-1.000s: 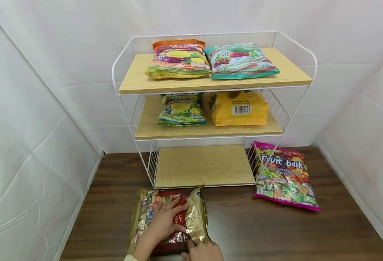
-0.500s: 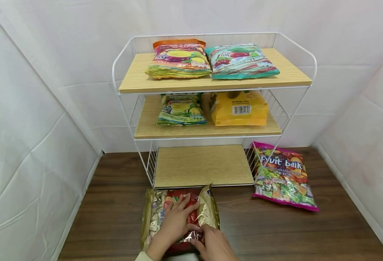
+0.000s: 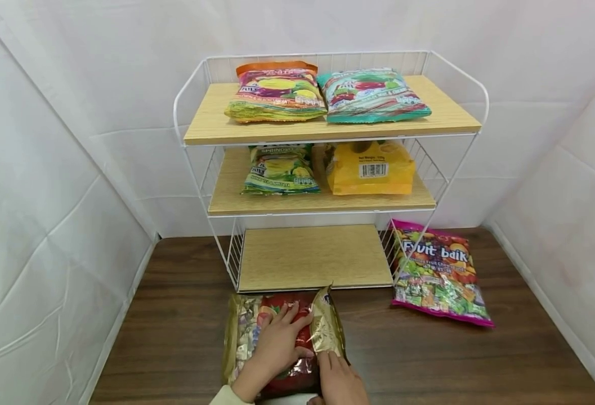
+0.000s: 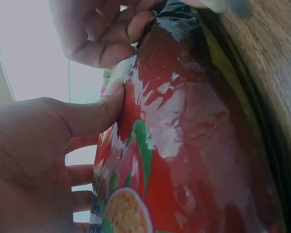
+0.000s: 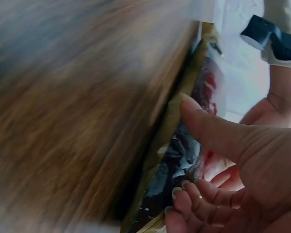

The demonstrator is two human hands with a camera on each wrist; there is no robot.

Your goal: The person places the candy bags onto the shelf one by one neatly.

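Note:
A large red-and-gold bag of sweets lies flat on the table before the rack, with wrapped pieces showing at its left end. My left hand rests spread on top of it, thumb and fingers against the shiny film. At the near right corner my right hand presses its fingers on the gold end. In the right wrist view my right thumb touches the bag's gold edge seam, while bent fingertips rest on the dark film, apart from the thumb.
A white wire rack with wooden shelves stands behind. Orange and teal sweet bags lie on top; green and yellow bags stand below. A pink-edged Fruit baik bag leans at its right.
The red-and-gold bag has shifted to the right with both hands on it. My right hand has moved from the bag's near edge onto its gold end.

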